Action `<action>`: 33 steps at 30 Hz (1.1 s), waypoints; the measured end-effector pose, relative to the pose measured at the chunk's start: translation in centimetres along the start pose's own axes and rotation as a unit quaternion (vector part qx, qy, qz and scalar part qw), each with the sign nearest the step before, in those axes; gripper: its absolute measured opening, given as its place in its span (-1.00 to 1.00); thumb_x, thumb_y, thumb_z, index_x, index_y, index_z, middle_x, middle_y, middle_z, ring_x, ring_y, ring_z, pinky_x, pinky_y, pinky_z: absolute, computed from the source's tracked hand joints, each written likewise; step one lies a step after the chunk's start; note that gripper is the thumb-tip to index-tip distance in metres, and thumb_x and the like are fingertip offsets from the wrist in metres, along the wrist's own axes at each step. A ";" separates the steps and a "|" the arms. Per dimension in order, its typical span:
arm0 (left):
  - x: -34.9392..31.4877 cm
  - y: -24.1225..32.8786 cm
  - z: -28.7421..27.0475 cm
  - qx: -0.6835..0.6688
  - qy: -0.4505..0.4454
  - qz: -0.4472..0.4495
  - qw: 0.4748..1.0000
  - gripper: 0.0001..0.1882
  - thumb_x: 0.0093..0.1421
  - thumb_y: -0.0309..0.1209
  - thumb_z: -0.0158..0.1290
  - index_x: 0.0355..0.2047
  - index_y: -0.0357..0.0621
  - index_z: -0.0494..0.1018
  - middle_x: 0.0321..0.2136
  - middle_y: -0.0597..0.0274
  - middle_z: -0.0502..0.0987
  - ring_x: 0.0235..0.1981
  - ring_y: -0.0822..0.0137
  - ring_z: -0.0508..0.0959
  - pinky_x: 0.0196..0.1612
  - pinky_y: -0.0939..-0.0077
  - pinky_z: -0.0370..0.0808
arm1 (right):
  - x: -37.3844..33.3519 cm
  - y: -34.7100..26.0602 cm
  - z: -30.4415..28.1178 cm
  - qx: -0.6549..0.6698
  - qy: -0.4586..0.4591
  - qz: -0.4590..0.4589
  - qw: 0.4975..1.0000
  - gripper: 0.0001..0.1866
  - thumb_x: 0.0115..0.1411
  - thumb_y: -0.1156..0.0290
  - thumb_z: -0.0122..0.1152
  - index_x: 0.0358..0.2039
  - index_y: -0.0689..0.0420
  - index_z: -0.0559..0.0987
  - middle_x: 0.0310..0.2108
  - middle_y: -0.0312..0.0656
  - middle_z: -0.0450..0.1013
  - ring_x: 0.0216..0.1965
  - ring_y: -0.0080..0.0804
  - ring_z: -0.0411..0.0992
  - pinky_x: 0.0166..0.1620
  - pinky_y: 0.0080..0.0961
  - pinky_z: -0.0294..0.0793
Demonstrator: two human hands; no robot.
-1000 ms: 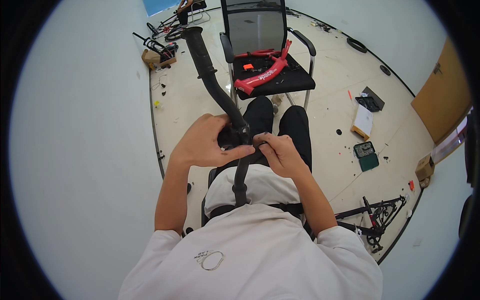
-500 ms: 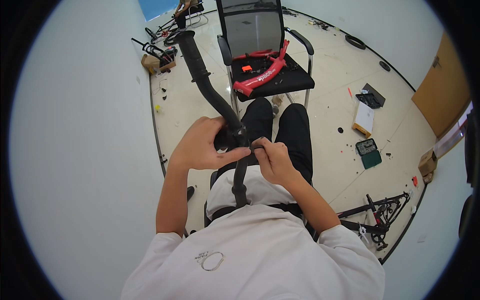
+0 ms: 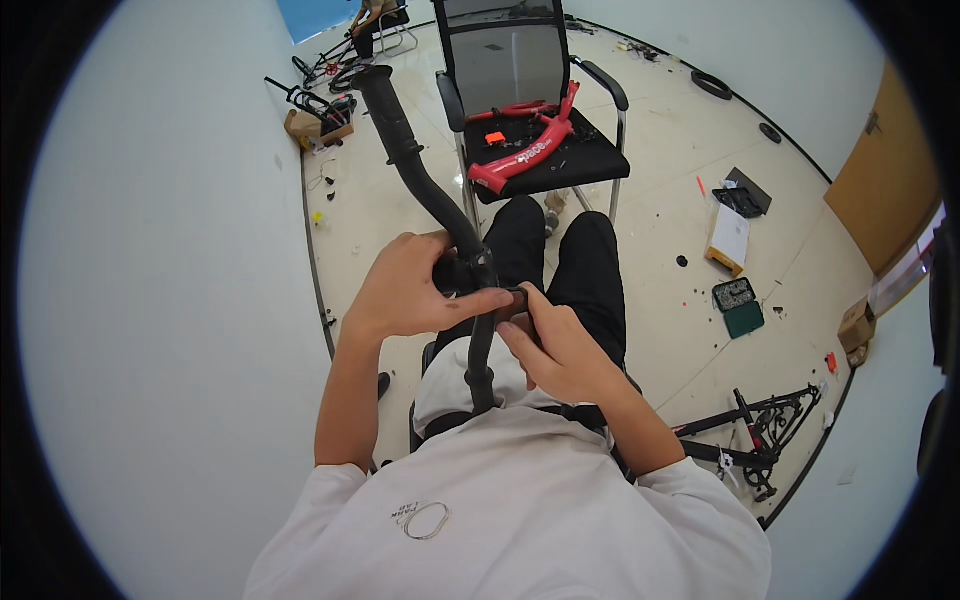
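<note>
A black bicycle handlebar (image 3: 430, 200) with a rubber grip at its far end stands lengthwise before me, its near end against my shirt. From the left, my left hand (image 3: 400, 292) curls round the black stem (image 3: 452, 272) at the bar's middle, thumb lying across the bar. On the other side, my right hand (image 3: 568, 352) is closed beside the clamp, fingertips close to the left thumb tip. A small dark piece shows at its fingers; its kind is hard to make out, and the fingers partly hide it.
Facing me is a black chair (image 3: 590, 165) bearing a red frame part (image 3: 530, 155) and small parts. On the floor at right lie a green case (image 3: 742, 318), a white box (image 3: 727, 240) and a black bicycle frame (image 3: 750, 440). A person (image 3: 370, 25) sits far back left.
My right hand has shifted slightly down and turned, its fingers now lower beside the bar. My left hand keeps its hold, with its thumb tip slightly further right.
</note>
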State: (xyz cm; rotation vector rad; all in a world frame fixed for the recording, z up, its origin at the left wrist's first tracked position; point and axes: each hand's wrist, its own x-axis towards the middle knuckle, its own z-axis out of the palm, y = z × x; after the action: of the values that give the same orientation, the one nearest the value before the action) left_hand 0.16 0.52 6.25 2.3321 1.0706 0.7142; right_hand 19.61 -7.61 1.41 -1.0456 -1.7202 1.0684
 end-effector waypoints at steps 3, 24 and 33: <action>0.3 0.4 -0.1 -0.012 0.007 -0.022 1.000 -0.53 -0.13 -0.15 0.42 -0.48 -0.29 0.49 -0.68 0.32 0.46 -0.70 0.52 0.34 -0.59 0.60 0.26 | -0.3 0.0 -0.7 0.030 -0.058 0.060 0.996 -0.75 0.30 0.43 0.09 -0.15 0.35 0.35 -0.60 -0.11 0.47 -0.60 -0.32 0.48 -0.53 -0.45 0.37; 0.6 -0.5 0.0 0.044 0.015 -0.058 0.997 -0.46 -0.18 -0.03 0.40 -0.50 -0.29 0.51 -0.67 0.21 0.52 -0.66 0.39 0.46 -0.51 0.52 0.38 | 0.8 -1.1 -6.1 0.135 -0.346 -0.001 0.928 -0.23 0.19 0.53 0.13 0.38 0.33 0.06 -0.41 -0.06 0.59 -0.52 -0.40 0.59 -0.41 -0.57 0.59; 0.6 -1.2 0.1 0.011 0.013 -0.036 0.999 -0.49 -0.19 -0.10 0.37 -0.44 -0.32 0.53 -0.69 0.21 0.48 -0.66 0.38 0.46 -0.50 0.49 0.40 | 8.8 -1.9 -8.0 0.086 -0.262 -0.009 0.961 -0.59 0.32 0.49 -0.12 0.12 0.26 0.51 -0.65 -0.23 0.46 -0.75 -0.57 0.41 -0.59 -0.68 0.43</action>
State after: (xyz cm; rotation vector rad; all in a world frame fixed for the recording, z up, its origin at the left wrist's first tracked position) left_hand -0.07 1.71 5.57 2.2948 1.1742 0.7117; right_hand 23.96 1.87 7.34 -0.6675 -1.9911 1.5538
